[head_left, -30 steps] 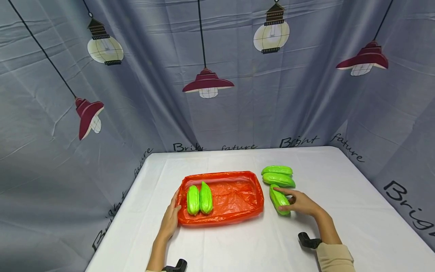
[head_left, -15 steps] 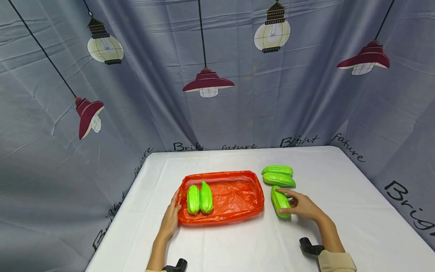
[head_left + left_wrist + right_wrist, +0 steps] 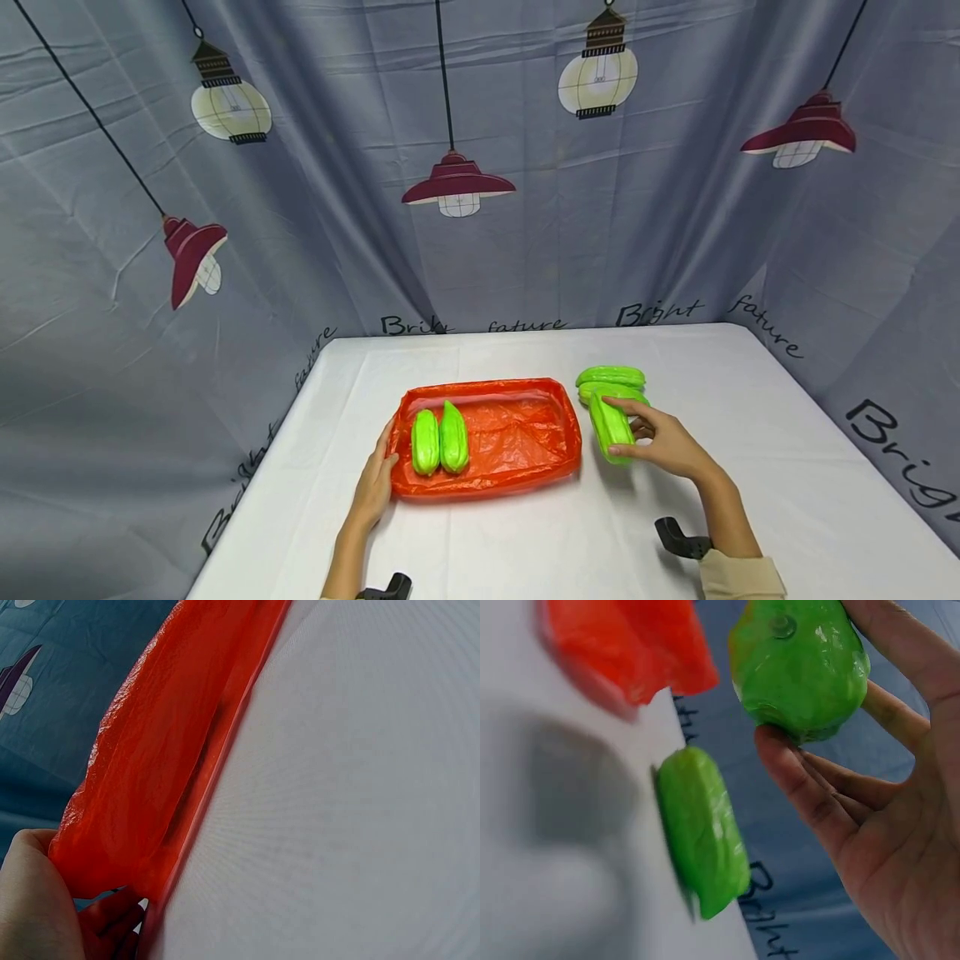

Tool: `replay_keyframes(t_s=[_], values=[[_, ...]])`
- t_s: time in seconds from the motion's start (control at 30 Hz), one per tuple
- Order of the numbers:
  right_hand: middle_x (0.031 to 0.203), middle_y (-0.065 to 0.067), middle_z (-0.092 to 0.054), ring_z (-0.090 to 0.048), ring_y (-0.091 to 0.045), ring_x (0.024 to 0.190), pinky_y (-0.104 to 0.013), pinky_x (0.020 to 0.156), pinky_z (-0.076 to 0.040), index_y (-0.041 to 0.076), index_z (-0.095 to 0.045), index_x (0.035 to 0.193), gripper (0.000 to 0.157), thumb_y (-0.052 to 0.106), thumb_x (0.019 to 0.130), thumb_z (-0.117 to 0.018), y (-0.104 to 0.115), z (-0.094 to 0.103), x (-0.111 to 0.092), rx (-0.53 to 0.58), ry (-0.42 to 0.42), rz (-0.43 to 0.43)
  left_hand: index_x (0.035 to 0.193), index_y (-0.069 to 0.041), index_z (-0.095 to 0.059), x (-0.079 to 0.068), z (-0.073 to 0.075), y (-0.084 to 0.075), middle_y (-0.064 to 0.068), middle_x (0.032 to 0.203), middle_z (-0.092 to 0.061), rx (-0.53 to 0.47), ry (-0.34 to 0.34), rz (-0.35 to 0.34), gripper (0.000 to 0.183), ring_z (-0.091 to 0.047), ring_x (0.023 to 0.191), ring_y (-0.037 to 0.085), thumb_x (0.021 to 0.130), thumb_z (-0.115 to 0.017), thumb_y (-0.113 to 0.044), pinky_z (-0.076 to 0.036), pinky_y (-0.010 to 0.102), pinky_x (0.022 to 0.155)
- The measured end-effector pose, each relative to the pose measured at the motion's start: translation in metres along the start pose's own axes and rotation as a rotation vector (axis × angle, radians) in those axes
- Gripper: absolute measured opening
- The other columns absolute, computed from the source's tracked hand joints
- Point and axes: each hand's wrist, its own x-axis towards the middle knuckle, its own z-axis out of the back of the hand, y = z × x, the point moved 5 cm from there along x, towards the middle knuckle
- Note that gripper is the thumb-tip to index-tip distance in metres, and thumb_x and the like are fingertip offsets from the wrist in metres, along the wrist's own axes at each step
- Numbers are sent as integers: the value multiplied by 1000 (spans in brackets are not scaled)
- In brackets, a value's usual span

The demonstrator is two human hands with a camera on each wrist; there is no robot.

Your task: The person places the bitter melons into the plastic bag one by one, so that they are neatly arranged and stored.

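Note:
My right hand (image 3: 663, 440) grips a bright green, ridged gourd (image 3: 611, 427) between thumb and fingers, holding it tilted above the table. In the right wrist view, the blunt end of the held gourd (image 3: 799, 667) shows a small round stem mark. My left hand (image 3: 372, 487) holds the left side of a red plastic-lined tray (image 3: 525, 482), its thumb at the rim. The left wrist view shows red film (image 3: 165, 742) between thumb and fingers. Two similar green gourds, one on the left (image 3: 425, 442) and one on the right (image 3: 453, 437), lie side by side in the tray's left part.
Two more green gourds, a far one (image 3: 611, 377) and a near one (image 3: 603, 390), lie on the white-covered table (image 3: 525, 550) right of the tray; the held one partly overlaps the near one. A grey curtain (image 3: 330, 250) printed with lamps surrounds the table.
My right hand has lifted the gourd off the table and moved it slightly up and left. My left hand and the tray have stayed in place.

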Motion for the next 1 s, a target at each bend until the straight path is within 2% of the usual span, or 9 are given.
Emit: replay_keyframes(t_s=[0.2,0.4,0.7,0.87,1.0], values=[[122,-10,-53,-61,-19,86,-36,76,-51,19,-46,136,76,31,69,-80,19,6,15,12,-43,68,147,-30,-22,-1,0,-1,8,148,-29,-4,4,8,56,-27,132,36,96,-37,-13,-20,61,102],[123,-9,-52,-59,-22,85,-46,78,-50,21,-46,136,77,32,68,-81,41,-4,31,41,-63,101,148,-30,-20,-1,-1,-1,8,148,-28,-6,19,7,56,-26,132,36,97,-36,-13,-19,61,102],[112,-12,-57,-60,-21,85,-42,74,-51,25,-46,135,76,37,68,-80,71,-40,57,41,-31,126,148,-27,-21,1,2,-4,11,148,-28,9,5,-13,55,-27,131,39,97,-36,-14,-20,62,100],[106,-6,-59,-59,-18,81,-42,71,-52,23,-47,134,76,35,67,-80,79,-67,68,53,-9,135,148,-27,-21,1,1,-2,10,148,-29,-1,14,-9,56,-26,132,37,96,-37,-12,-20,61,101],[109,-3,-58,-59,-17,81,-39,71,-53,21,-47,135,76,33,68,-80,82,-89,74,66,2,145,148,-29,-22,0,1,0,12,147,-30,-7,16,6,57,-27,132,37,96,-37,-11,-20,60,102]])
